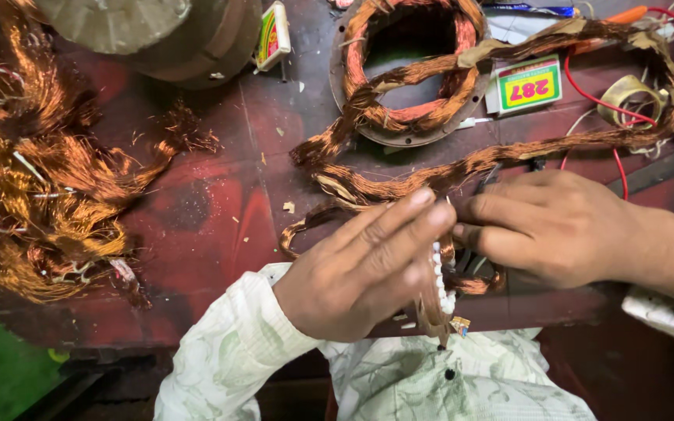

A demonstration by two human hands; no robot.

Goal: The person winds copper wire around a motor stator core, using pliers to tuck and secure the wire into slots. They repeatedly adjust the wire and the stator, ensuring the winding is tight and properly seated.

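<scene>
You are pinching a long looped bundle of copper winding wire with both hands over the dark red worktable. Your left hand is closing narrow on its near strands, fingers extended; your right hand is gripping them just beside it. A round metal stator ring wound with copper coil is lying beyond.

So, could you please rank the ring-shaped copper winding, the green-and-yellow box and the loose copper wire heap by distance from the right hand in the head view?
1. Green-and-yellow box, just above the right hand.
2. Ring-shaped copper winding, up-left.
3. Loose copper wire heap, far left.
</scene>
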